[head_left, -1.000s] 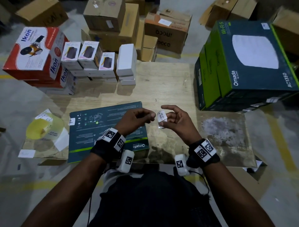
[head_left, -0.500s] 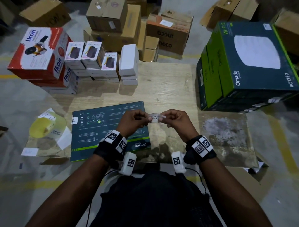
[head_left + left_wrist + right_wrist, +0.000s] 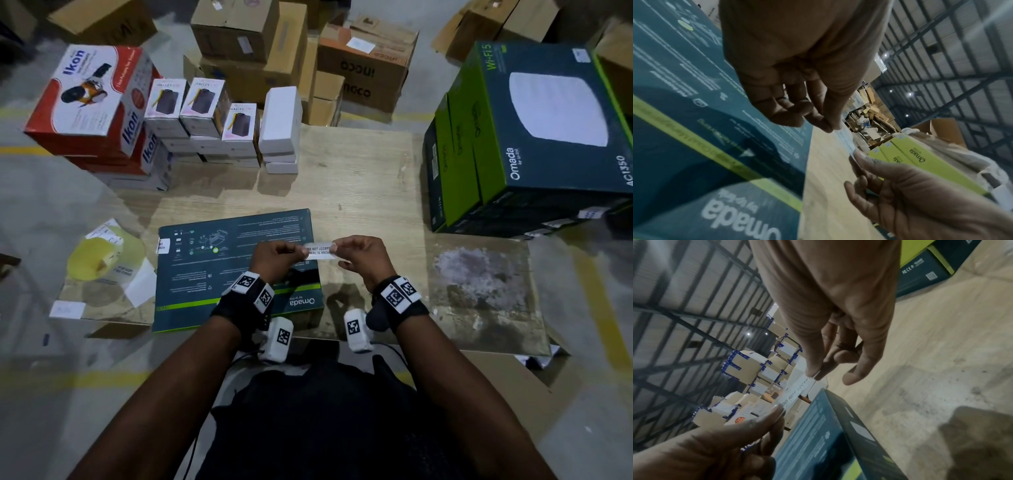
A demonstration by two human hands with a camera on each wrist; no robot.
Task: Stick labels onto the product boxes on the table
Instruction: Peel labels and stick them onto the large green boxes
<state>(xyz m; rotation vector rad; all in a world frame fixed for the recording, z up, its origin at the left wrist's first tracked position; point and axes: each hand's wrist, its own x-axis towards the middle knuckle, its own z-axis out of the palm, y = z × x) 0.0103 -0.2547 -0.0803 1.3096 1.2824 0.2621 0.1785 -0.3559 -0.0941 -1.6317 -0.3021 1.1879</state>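
A white seal label [image 3: 319, 251] printed "DO NOT ACCEPT" is stretched flat between my two hands. My left hand [image 3: 279, 255] pinches its left end and my right hand [image 3: 356, 251] pinches its right end. The label hangs just above the right edge of a flat dark teal Omada box [image 3: 226, 270] lying on the wooden table [image 3: 359, 178]. In the left wrist view the label [image 3: 844, 141] runs edge-on between my left hand [image 3: 830, 126] and the right thumb. The right wrist view shows the label [image 3: 795, 393] over the box's corner [image 3: 824, 426].
A stack of green and teal Omada boxes [image 3: 534, 137] stands at the table's right. Red Ikon boxes [image 3: 92, 106], small pink-topped boxes [image 3: 202, 106] and white boxes [image 3: 279, 126] line the back left. A yellow label roll [image 3: 99, 260] with loose backing sheets lies at the left. Cardboard cartons [image 3: 274, 51] stand behind.
A second ago only my right hand held the curled label. My left hand took its other end, and both hands pulled it out flat over the teal box's right edge.
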